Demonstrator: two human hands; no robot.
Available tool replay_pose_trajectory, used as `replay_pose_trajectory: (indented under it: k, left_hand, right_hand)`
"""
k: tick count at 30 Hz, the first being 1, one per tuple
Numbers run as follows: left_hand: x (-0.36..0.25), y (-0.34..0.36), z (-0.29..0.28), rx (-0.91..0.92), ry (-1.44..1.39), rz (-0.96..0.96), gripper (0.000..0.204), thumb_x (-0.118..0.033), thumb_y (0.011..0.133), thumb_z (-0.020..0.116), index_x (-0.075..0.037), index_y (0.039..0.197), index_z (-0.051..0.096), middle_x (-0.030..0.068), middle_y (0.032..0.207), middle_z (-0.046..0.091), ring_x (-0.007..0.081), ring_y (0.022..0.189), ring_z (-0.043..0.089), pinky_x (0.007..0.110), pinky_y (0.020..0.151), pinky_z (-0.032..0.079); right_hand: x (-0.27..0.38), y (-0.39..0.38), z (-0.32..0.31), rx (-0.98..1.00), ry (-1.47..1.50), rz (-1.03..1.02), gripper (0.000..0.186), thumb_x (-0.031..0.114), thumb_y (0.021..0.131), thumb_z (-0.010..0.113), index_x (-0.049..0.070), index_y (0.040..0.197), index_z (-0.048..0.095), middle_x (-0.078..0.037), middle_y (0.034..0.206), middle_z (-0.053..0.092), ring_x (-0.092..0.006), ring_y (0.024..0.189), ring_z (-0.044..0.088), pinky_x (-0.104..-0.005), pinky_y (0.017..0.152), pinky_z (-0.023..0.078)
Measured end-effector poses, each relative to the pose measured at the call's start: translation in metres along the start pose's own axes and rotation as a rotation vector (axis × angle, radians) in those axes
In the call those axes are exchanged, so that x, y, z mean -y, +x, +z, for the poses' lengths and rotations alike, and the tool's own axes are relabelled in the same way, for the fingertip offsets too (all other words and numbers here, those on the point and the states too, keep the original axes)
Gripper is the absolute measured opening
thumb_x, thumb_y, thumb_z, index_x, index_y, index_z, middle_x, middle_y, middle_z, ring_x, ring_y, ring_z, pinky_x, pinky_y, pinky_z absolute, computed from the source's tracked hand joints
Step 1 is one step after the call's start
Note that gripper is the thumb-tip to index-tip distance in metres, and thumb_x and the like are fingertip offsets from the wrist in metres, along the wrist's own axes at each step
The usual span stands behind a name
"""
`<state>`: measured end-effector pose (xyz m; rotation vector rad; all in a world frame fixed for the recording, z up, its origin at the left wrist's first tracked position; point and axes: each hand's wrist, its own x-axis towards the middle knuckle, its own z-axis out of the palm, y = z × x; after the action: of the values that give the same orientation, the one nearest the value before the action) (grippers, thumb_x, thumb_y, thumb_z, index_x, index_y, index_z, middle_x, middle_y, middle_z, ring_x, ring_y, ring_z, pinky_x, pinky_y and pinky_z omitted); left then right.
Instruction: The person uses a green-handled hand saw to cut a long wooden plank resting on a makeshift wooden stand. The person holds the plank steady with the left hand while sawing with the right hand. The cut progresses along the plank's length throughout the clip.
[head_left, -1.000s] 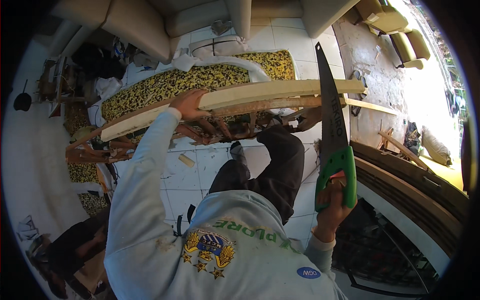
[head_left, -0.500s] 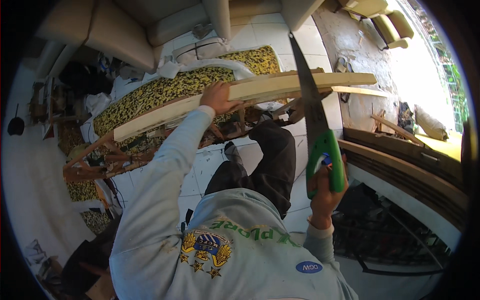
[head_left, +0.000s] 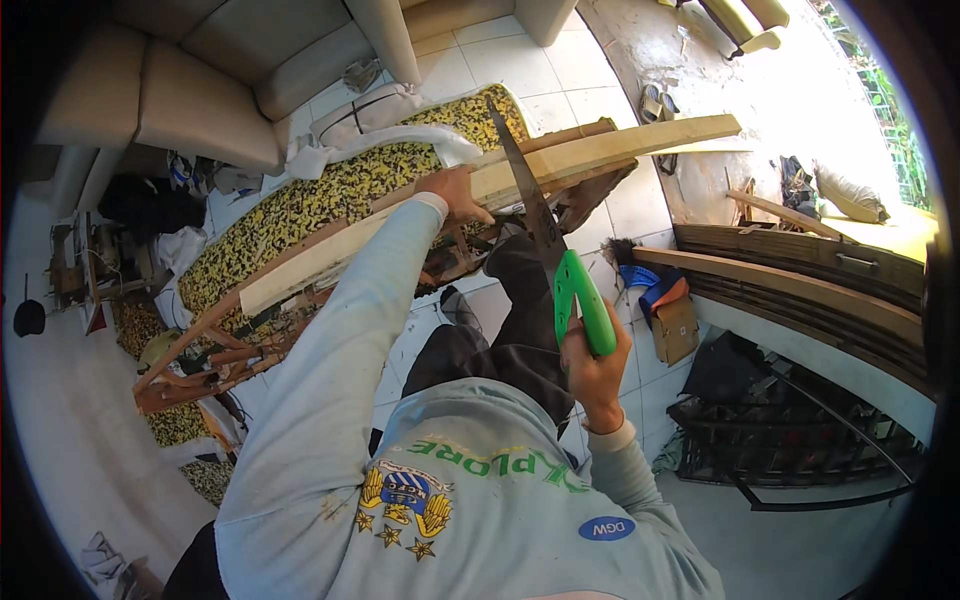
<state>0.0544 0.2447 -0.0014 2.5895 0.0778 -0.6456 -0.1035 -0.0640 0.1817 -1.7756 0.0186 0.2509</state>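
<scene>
A long pale wooden plank (head_left: 620, 147) lies across a brown wooden frame (head_left: 215, 335) in front of me. My left hand (head_left: 455, 193) grips the plank near its middle, thumb on the near side. In my right hand (head_left: 597, 372) is a handsaw (head_left: 543, 222) with a green handle, fingers wrapped round the grip. The saw's blade points away and to the left, crossing the plank to the right of my left hand. Whether its teeth touch the wood I cannot tell.
Yellow-and-black speckled foam (head_left: 300, 205) lies beyond the frame. Beige sofas (head_left: 215, 100) stand at the far left. To the right are stacked timber pieces (head_left: 800, 285), a brown box-like item (head_left: 675, 330) on the tiles and a dark metal rack (head_left: 800, 430). Sandals (head_left: 655, 105) lie farther off.
My right hand has brought the saw leftward and its blade now tilts further left across the plank. The view has shifted somewhat; my left hand still holds the plank.
</scene>
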Motion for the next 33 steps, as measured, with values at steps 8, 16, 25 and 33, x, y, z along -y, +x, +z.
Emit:
replay_pose_trajectory:
  k: [8, 16, 25, 33]
  left_hand:
    - [-0.014, -0.002, 0.000, 0.028, 0.061, -0.087, 0.085, -0.054, 0.070, 0.092, -0.007, 0.136, 0.067, 0.0226, 0.126, 0.077, 0.0409, 0.118, 0.074, 0.051, 0.103, 0.059]
    - [-0.027, -0.017, -0.003, 0.005, 0.065, -0.092, 0.075, -0.042, 0.074, 0.080, -0.006, 0.139, 0.069, 0.0218, 0.126, 0.078, 0.0403, 0.118, 0.075, 0.051, 0.103, 0.060]
    - [-0.027, -0.016, 0.007, -0.138, 0.145, -0.153, 0.086, -0.062, 0.075, 0.085, -0.006, 0.137, 0.066, 0.0261, 0.124, 0.077, 0.0433, 0.119, 0.074, 0.053, 0.106, 0.055]
    - [-0.016, -0.021, 0.029, -0.294, 0.034, -0.253, 0.057, -0.050, 0.106, 0.040, -0.013, 0.133, 0.073, 0.0206, 0.118, 0.080, 0.0392, 0.114, 0.075, 0.054, 0.106, 0.052]
  right_hand:
    - [0.006, 0.012, -0.007, -0.010, -0.034, -0.042, 0.036, -0.002, 0.095, 0.063, -0.004, 0.131, 0.069, -0.005, 0.093, 0.068, -0.0111, 0.080, 0.060, -0.0283, 0.073, 0.051]
    - [0.001, 0.015, 0.001, 0.049, -0.131, -0.133, 0.050, -0.005, 0.090, 0.065, -0.004, 0.140, 0.067, -0.009, 0.092, 0.073, -0.0126, 0.079, 0.069, -0.0292, 0.074, 0.055]
    - [-0.036, 0.028, 0.008, 0.108, -0.086, -0.139, 0.032, -0.002, 0.094, 0.064, -0.004, 0.126, 0.068, -0.007, 0.094, 0.069, -0.0131, 0.085, 0.063, -0.0291, 0.080, 0.052]
    - [-0.057, 0.035, -0.003, 0.115, -0.095, -0.116, 0.051, -0.002, 0.086, 0.068, 0.001, 0.137, 0.070, -0.012, 0.093, 0.076, -0.0159, 0.084, 0.075, -0.0306, 0.080, 0.057]
